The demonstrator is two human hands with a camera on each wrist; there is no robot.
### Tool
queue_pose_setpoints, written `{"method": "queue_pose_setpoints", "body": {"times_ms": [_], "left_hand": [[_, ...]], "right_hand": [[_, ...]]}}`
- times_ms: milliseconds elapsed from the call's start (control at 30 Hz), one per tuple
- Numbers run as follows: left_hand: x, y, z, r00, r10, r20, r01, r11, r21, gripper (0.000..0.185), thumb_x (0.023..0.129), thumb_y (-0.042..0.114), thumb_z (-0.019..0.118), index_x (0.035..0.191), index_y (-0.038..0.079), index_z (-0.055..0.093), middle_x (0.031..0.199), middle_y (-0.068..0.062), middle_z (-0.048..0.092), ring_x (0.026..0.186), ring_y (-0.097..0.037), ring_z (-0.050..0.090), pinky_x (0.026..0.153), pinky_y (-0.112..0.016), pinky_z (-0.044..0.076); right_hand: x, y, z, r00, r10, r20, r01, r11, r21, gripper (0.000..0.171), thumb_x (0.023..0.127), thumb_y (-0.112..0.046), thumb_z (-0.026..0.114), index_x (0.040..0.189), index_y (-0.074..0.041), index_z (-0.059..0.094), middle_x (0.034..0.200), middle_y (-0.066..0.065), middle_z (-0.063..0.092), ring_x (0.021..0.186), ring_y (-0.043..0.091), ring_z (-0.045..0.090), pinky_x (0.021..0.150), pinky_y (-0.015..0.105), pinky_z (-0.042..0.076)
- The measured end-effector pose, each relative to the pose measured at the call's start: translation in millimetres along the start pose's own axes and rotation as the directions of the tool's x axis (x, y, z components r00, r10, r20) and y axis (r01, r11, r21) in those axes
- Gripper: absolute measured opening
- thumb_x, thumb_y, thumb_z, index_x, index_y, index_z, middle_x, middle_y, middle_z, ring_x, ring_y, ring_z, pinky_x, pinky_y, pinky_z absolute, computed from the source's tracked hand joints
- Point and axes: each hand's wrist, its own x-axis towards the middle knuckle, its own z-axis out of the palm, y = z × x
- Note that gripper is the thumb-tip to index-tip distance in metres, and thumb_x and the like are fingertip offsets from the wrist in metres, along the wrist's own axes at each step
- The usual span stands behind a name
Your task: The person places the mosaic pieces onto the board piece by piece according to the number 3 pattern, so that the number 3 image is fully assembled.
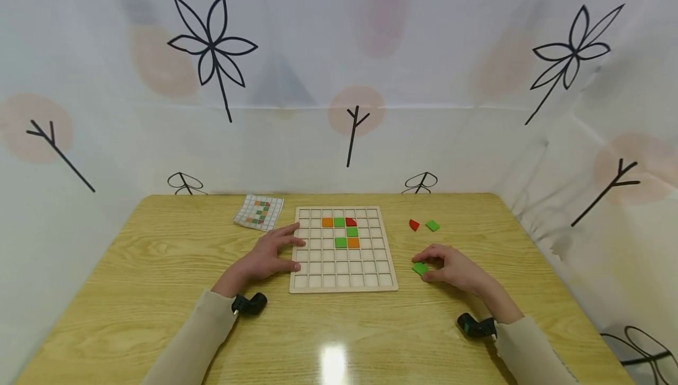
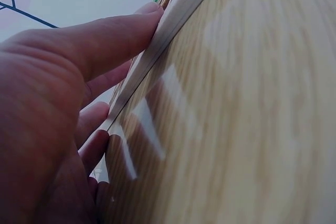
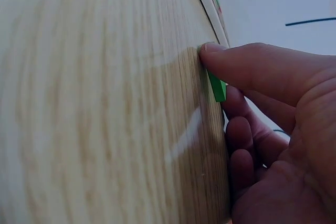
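Observation:
A wooden grid board (image 1: pixel 328 281) lies on the table with several orange, green and red tiles set in its upper cells. My left hand (image 1: pixel 270 254) rests at the board's left edge, fingers spread, their tips on the rim. In the left wrist view the thumb (image 2: pixel 121 38) lies along the board's pale side. To the right of the board my right hand (image 1: pixel 454 267) pinches a green square tile (image 1: pixel 420 268) between thumb and fingers. The right wrist view shows this tile (image 3: pixel 217 87) low over the wood, partly hidden behind the thumb.
A red quarter-round tile (image 1: pixel 414 225) and another green tile (image 1: pixel 432 225) lie beyond the right hand. At the back left is a paper card (image 1: pixel 259 212) printed with a coloured grid pattern. A patterned cloth (image 1: pixel 296 149) hangs behind the wooden table (image 1: pixel 159 273).

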Motion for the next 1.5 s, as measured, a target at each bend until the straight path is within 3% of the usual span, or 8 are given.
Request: {"method": "queue_pose_setpoints", "body": {"times_ms": [433,733,933,1267,1500], "left_hand": [[-1.4,2.5,-1.6,0.999,-0.029,0.016,0.028,0.999,0.015,0.048,0.09,0.035,0.075,0.131,0.014,0.064,0.162,-0.012,0.027,0.146,-0.042,0.02,0.11,-0.067,0.015],[-0.5,2.2,-0.6,1.0,-0.021,0.012,0.021,1.0,0.023,0.048,0.09,0.034,0.075,0.131,0.013,0.064,0.161,-0.012,0.028,0.146,-0.041,0.022,0.111,-0.066,0.016],[-0.1,0.8,-0.4,1.0,-0.018,0.012,0.018,1.0,0.026,0.048,0.089,0.035,0.075,0.131,0.014,0.064,0.161,-0.012,0.029,0.146,-0.041,0.022,0.11,-0.066,0.016],[0.4,-2.3,0.2,1.0,-0.01,0.001,0.009,0.999,0.039,0.047,0.089,0.036,0.075,0.13,0.014,0.065,0.161,-0.013,0.029,0.145,-0.041,0.023,0.11,-0.067,0.016],[0.2,-0.8,0.0,1.0,0.0,-0.006,0.001,1.0,0.027,0.047,0.089,0.034,0.076,0.129,0.013,0.065,0.16,-0.015,0.03,0.145,-0.042,0.024,0.11,-0.067,0.017]], "right_hand": [[-0.2,-3.2,3.2,0.999,-0.014,-0.029,0.013,0.999,-0.045,0.033,0.087,-0.015,0.078,0.118,-0.008,0.071,0.113,0.008,0.06,0.091,0.02,0.051,0.078,0.026,0.045],[2.5,0.0,5.8,0.998,-0.019,-0.058,0.015,0.998,-0.065,0.026,0.085,-0.017,0.081,0.106,-0.008,0.068,0.103,0.005,0.062,0.086,0.017,0.052,0.076,0.026,0.045],[2.0,-1.4,6.7,0.998,-0.008,-0.07,0.005,0.999,-0.033,0.025,0.085,-0.015,0.081,0.102,-0.007,0.065,0.098,0.006,0.061,0.083,0.018,0.05,0.072,0.026,0.044],[0.9,2.1,8.6,0.996,-0.019,-0.092,0.014,0.998,-0.062,0.03,0.087,-0.018,0.079,0.114,-0.01,0.071,0.099,0.004,0.06,0.084,0.017,0.052,0.071,0.027,0.046],[0.1,6.7,8.8,0.991,-0.042,-0.126,0.029,0.994,-0.102,0.026,0.088,-0.02,0.078,0.113,-0.014,0.073,0.098,0.001,0.061,0.081,0.016,0.053,0.07,0.028,0.047]]}}
